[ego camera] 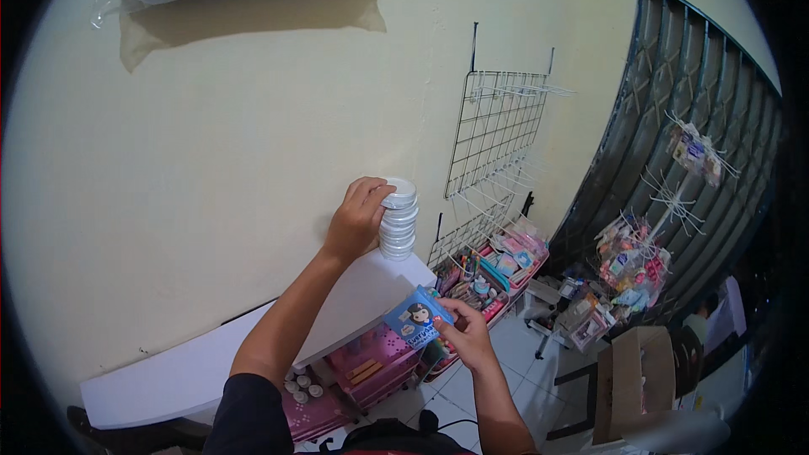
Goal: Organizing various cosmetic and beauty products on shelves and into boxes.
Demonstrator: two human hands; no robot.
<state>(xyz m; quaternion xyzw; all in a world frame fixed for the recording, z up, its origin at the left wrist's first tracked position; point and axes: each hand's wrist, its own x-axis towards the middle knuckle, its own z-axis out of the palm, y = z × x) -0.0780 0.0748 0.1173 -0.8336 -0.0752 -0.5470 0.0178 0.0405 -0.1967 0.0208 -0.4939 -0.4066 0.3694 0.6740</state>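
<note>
A tall stack of round white containers (pixel 398 230) stands at the right end of a white wall shelf (pixel 360 287). My left hand (pixel 361 215) grips the topmost round container (pixel 401 192), fingers over its lid and side. That container sits on or just above the others; I cannot tell which. Lower and to the right, my right hand (pixel 466 333) holds a flat blue packet (pixel 407 316) by its right edge, thumb on the front. The packet bears a cartoon girl and printed lettering.
Wire grid panels (pixel 499 129) with white hooks hang on the wall. Baskets of stationery (pixel 477 284) and a pink trolley (pixel 366 366) stand below the shelf. Farther right are a display stand with bagged goods (pixel 635 259), a cardboard box (pixel 641 379) and a folding metal gate (pixel 695 107).
</note>
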